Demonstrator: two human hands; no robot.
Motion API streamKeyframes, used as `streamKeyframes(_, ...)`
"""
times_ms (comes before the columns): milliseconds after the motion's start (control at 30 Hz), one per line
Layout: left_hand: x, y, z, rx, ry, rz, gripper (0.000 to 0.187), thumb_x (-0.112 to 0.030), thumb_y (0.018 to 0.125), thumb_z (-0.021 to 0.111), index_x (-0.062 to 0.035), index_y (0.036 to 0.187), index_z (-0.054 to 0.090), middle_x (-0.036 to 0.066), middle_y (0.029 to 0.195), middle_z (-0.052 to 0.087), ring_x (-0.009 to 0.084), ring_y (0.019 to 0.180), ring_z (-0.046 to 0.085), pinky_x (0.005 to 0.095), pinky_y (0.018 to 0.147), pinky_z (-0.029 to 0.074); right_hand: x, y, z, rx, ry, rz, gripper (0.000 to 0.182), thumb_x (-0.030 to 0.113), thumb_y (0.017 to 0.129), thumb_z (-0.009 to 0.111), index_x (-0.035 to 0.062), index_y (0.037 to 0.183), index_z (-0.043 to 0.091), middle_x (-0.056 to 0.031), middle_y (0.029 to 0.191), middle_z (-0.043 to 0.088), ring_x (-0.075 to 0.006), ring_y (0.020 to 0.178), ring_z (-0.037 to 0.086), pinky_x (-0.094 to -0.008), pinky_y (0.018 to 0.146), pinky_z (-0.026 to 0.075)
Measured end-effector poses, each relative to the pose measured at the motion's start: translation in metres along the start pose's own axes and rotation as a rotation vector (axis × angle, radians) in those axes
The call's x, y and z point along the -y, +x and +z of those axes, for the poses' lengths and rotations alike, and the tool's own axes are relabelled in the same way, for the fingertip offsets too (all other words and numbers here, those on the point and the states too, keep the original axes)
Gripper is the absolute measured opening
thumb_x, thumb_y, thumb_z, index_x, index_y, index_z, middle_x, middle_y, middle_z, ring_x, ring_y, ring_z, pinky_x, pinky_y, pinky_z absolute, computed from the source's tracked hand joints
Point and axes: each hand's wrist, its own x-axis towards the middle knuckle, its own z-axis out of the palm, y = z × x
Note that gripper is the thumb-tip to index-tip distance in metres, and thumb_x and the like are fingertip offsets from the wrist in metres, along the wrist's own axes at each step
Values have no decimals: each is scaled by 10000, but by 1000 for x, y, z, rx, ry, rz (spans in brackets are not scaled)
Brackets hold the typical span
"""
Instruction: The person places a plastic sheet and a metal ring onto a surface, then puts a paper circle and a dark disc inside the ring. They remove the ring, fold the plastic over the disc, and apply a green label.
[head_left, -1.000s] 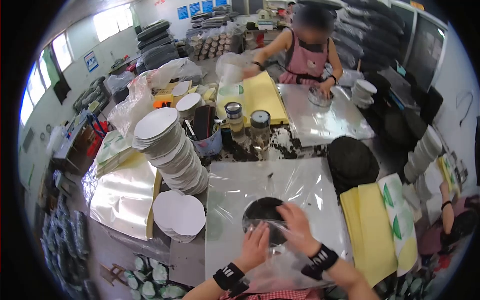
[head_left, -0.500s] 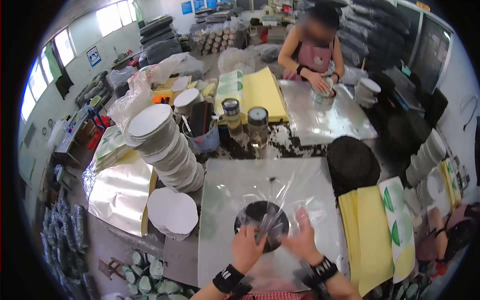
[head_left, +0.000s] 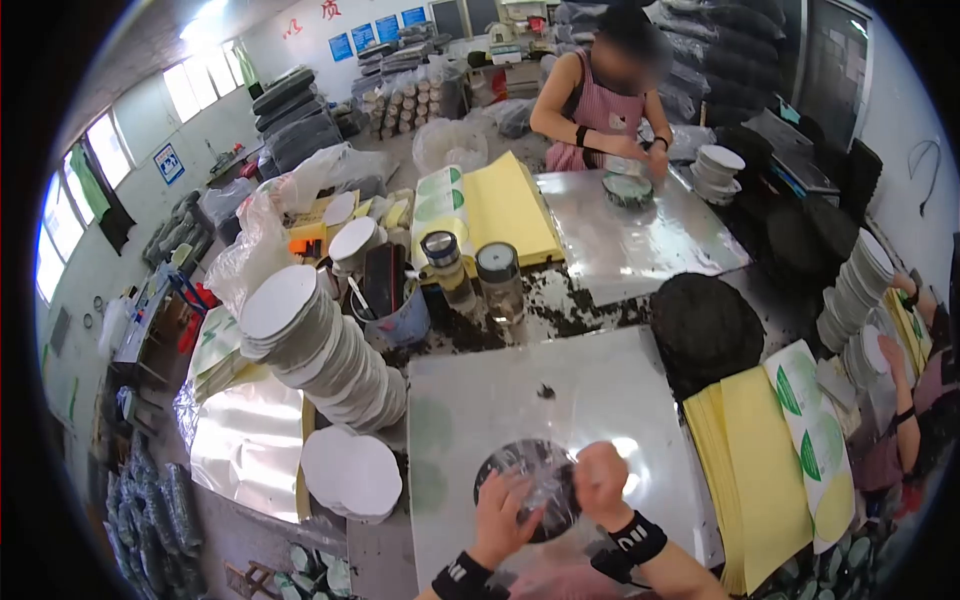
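A dark round cake (head_left: 487,464) lies on the shiny metal sheet (head_left: 450,400) in front of me, covered by clear plastic film (head_left: 543,468). My left hand (head_left: 503,517) rests on its near left side, fingers apart and lying on the film. At the right edge of the cake, my right hand (head_left: 603,483) is closed with the film gathered in it. Black bands circle both wrists. My fingers hide part of the cake.
White round discs (head_left: 340,370) are stacked at the left. Yellow sheets (head_left: 750,470) and a pile of black round cakes (head_left: 706,335) are at the right. Jars (head_left: 498,280) stand behind the sheet. Across the table, a person (head_left: 610,110) handles a wrapped round cake (head_left: 628,190).
My right hand has gone from raised, spread fingers to a closed grip by the cake's edge. The film has come down closer over the cake. The head view has shifted.
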Motion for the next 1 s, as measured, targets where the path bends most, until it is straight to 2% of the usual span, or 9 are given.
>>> streamKeyframes(67, 2, -6, 3, 5, -28, 53, 541, -274, 783, 811, -33, 1215, 592, 192, 1252, 588, 403, 1211, 552, 522, 1080, 400, -1, 40, 13, -304, 384, 770, 264, 88, 963, 553, -17, 1205, 563, -114, 1068, 642, -267, 932, 649, -341, 867, 518)
streamKeyframes(200, -7, -1, 7, -156, -653, -465, 682, -385, 667, 911, -30, 1168, 614, 184, 1317, 533, 359, 1199, 570, 483, 1048, 430, 16, 44, 31, 352, 664, 248, 436, 370, 1010, 507, -3, 1191, 643, -120, 1138, 679, -272, 1039, 656, -361, 914, 515)
streamKeyframes(267, 5, -6, 3, -195, -727, -395, 678, -401, 625, 935, -30, 1112, 643, 181, 1309, 523, 322, 1185, 570, 433, 1010, 456, 32, 44, 16, 543, 574, -311, 509, 449, 974, 524, -4, 1134, 691, -127, 1103, 699, -234, 995, 676, -353, 863, 534)
streamKeyframes(367, 7, 7, -10, -24, -440, -49, 383, -333, 756, 840, -54, 955, 669, 146, 1153, 590, 350, 1094, 587, 440, 964, 465, -8, -30, 14, 515, 938, 490, 705, 547, 1045, 291, -18, 978, 707, -126, 1006, 710, -236, 961, 667, -411, 937, 500)
streamKeyframes(400, 7, 4, -4, 16, -374, -118, 338, -291, 754, 824, -50, 930, 665, 150, 1134, 595, 363, 1075, 586, 441, 964, 461, -11, -33, 24, 170, 1194, 579, 567, 451, 1057, 366, -6, 908, 666, -110, 936, 694, -216, 903, 664, -367, 893, 512)
streamKeyframes(500, 2, -1, 12, 80, -13, -96, 242, -108, 735, 729, -28, 935, 617, 183, 1120, 581, 393, 1052, 554, 453, 945, 452, 48, 1, 15, 203, 298, 522, 129, 112, 896, 637, 11, 976, 642, -119, 920, 658, -257, 835, 651, -349, 728, 522)
streamKeyframes(600, -6, 0, 16, -66, 1, -208, 433, -92, 759, 724, 17, 1155, 587, 214, 1228, 556, 377, 1140, 533, 454, 979, 452, 52, -15, 5, 311, -1, 60, 149, 87, 814, 689, 35, 947, 650, -123, 990, 651, -298, 905, 626, -373, 745, 522)
streamKeyframes(767, -17, 6, -5, 337, 107, -52, 782, -289, 831, 711, 87, 1440, 396, 265, 1530, 348, 386, 1420, 359, 501, 1155, 299, 29, -8, 16, 667, -195, 167, 123, 114, 836, 599, 49, 908, 673, -119, 921, 617, -305, 966, 629, -384, 788, 531)
streamKeyframes(1000, -10, 4, 9, 484, 285, -48, 892, -472, 873, 676, 147, 1439, 375, 302, 1581, 275, 406, 1492, 255, 529, 1205, 181, 20, -5, -106, 273, -371, 37, 42, 101, 812, 597, 65, 822, 615, -107, 825, 605, -320, 858, 641, -397, 731, 533)
